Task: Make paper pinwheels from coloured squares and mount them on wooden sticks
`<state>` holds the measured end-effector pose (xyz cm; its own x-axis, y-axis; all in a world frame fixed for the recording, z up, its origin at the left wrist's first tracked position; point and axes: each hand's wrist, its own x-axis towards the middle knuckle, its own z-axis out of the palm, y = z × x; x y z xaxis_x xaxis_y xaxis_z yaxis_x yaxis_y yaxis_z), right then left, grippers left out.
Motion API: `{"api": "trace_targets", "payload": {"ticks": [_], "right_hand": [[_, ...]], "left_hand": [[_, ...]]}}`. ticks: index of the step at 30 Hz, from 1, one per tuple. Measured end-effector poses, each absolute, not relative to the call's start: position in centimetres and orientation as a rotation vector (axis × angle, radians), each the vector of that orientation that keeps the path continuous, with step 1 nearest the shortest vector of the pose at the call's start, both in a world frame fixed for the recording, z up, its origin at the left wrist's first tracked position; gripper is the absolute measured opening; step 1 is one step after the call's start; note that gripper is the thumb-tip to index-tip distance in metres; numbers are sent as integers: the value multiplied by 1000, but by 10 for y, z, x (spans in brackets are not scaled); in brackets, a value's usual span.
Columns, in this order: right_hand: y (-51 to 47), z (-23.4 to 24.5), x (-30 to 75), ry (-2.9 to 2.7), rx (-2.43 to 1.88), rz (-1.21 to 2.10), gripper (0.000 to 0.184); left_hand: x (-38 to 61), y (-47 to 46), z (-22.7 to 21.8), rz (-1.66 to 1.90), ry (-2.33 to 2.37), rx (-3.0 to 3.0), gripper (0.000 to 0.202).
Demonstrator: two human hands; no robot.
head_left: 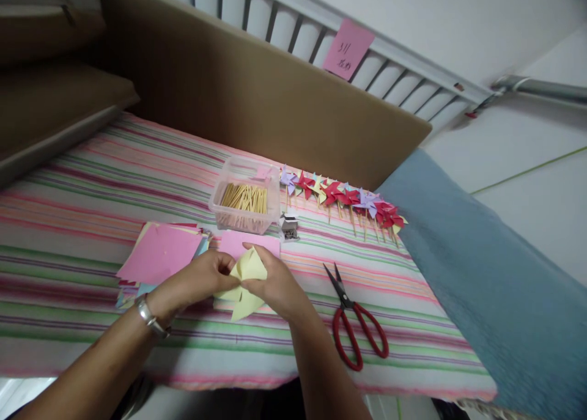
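My left hand (202, 280) and my right hand (275, 285) meet over a pale yellow paper square (245, 285) that lies on the striped cloth (114, 187). Both hands pinch the paper's folded flaps toward its middle, fingers closed on it. A pink sheet (238, 243) lies just behind the yellow paper. A silver bracelet (150, 317) sits on my left wrist.
A stack of coloured paper squares (158, 255) lies to the left. A clear box of wooden sticks (245, 201) stands behind. A row of finished paper pinwheels (343, 201) lies at the back right. Red-handled scissors (353, 322) rest to the right, and a small metal object (288, 225) beside the box.
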<state>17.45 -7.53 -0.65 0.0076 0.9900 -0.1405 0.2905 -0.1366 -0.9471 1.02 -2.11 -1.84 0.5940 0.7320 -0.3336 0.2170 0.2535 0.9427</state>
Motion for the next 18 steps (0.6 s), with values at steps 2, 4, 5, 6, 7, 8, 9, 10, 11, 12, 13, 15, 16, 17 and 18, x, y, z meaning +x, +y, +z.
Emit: {"api": "trace_targets", "payload": {"ticks": [2, 4, 5, 6, 7, 8, 9, 10, 11, 12, 13, 15, 16, 17, 18], "right_hand": [[-72, -6, 175, -1203, -1490, 1178, 64], [-68, -7, 175, -1036, -1426, 1156, 63], [-67, -8, 174, -959, -1388, 1145, 62], [-65, -10, 173, -891, -1354, 1141, 63], [-63, -11, 171, -830, -1324, 1140, 63], [-62, -13, 169, -779, -1298, 1137, 64], [-61, -15, 166, -740, -1275, 1133, 65], [-61, -16, 163, -713, -1250, 1131, 66], [-60, -17, 161, -694, -1222, 1133, 67], [-61, -18, 158, -678, -1193, 1140, 67], [-61, -18, 156, -665, -1167, 1149, 68], [-62, -18, 153, -636, -1132, 1167, 70], [-63, -17, 152, -622, -1121, 1174, 71], [-63, -17, 151, -609, -1110, 1181, 71], [-64, -16, 150, -599, -1098, 1188, 71]], "left_hand": [[6, -20, -9, 560, 925, 1199, 20], [4, -21, -1, 664, 912, 1099, 31], [4, -22, 1, 687, 888, 1060, 33], [5, -23, 2, 694, 853, 1027, 33], [7, -25, 1, 691, 811, 995, 32], [9, -27, -1, 690, 776, 964, 32], [13, -29, -4, 698, 759, 933, 32], [16, -31, -7, 714, 765, 898, 32], [19, -32, -10, 735, 784, 864, 33], [22, -33, -13, 757, 810, 829, 31], [24, -33, -16, 779, 836, 796, 29], [27, -33, -18, 808, 866, 746, 23], [28, -33, -18, 815, 868, 727, 20], [28, -33, -18, 816, 868, 712, 18], [29, -33, -17, 817, 872, 700, 18]]}}
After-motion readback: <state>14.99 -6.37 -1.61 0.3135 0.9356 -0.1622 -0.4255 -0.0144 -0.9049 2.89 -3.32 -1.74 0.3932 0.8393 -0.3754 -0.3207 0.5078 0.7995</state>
